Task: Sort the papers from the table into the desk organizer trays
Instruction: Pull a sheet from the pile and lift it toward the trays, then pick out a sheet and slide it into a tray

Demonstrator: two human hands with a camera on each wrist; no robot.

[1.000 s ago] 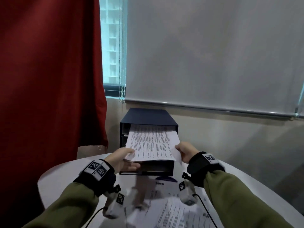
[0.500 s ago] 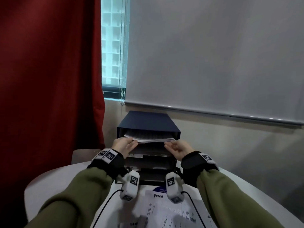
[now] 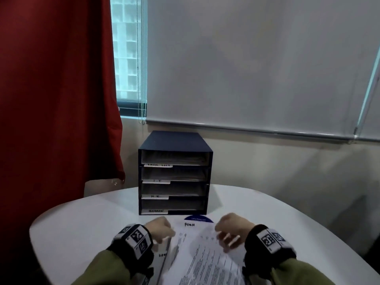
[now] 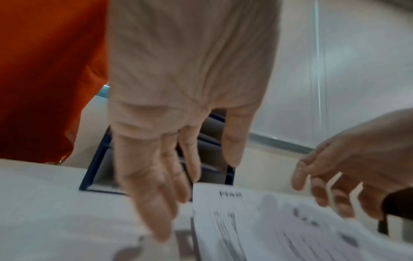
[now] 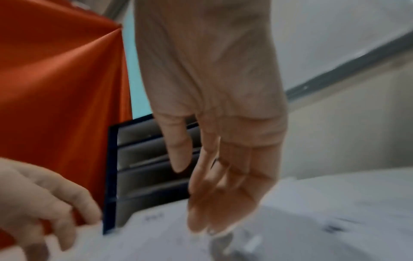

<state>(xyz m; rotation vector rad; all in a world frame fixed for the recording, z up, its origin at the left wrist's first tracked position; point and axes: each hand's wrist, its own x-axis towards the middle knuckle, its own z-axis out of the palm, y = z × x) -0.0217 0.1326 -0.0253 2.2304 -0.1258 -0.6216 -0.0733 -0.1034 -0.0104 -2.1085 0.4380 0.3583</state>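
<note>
A dark blue desk organizer (image 3: 174,140) with four labelled trays stands at the back of the white table (image 3: 82,219); every tray holds papers. In front of it lies a stack of printed sheets (image 3: 205,258), the top one marked "ADMIN" by hand. My left hand (image 3: 162,228) hangs over the stack's left edge with straight fingers (image 4: 156,203) and holds nothing. My right hand (image 3: 232,227) hovers above the stack's right part, its fingers (image 5: 208,203) relaxed and empty. The wrist views show the organizer (image 4: 98,167) (image 5: 138,169) behind the hands, blurred.
A red curtain (image 3: 57,89) hangs at the left beside the organizer. A lowered grey blind (image 3: 257,62) and a beige wall stand behind the table. A dark blue round item (image 3: 198,218) peeks out from under the stack's far edge.
Both hands let go of the sheet in the top tray and came back down over the stack on the table. The sheet now lies fully inside that tray.
</note>
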